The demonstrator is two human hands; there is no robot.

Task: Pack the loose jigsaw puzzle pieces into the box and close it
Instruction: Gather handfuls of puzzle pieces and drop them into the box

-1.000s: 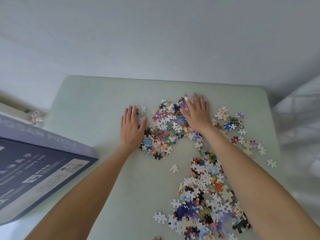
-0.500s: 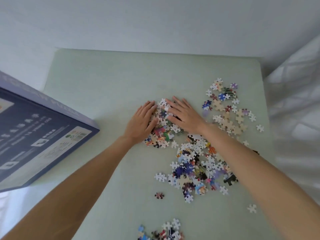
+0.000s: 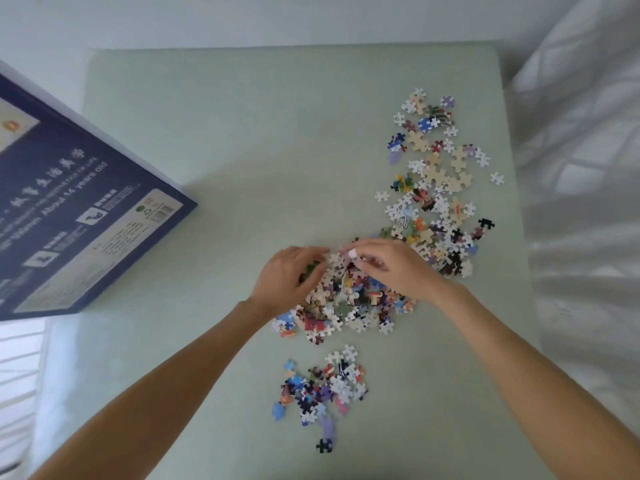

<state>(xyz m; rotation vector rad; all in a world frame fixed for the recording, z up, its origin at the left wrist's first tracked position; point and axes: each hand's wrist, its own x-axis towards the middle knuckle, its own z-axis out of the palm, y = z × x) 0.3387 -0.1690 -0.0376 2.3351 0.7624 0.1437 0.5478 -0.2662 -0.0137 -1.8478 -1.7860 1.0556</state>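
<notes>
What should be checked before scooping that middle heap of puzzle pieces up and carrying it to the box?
1. Both hands cupped around the heap: ok, left hand and right hand flank the middle heap.
2. Pieces actually lifted: not ok, the heap lies on the table.
3. Box open to receive pieces: cannot tell, only its printed face shows.
4. All pieces gathered: not ok, a far scatter and a near cluster lie apart.

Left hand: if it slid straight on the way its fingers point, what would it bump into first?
The left hand points toward the right hand, so it would likely meet those fingertips first, across the heaped puzzle pieces.
</notes>
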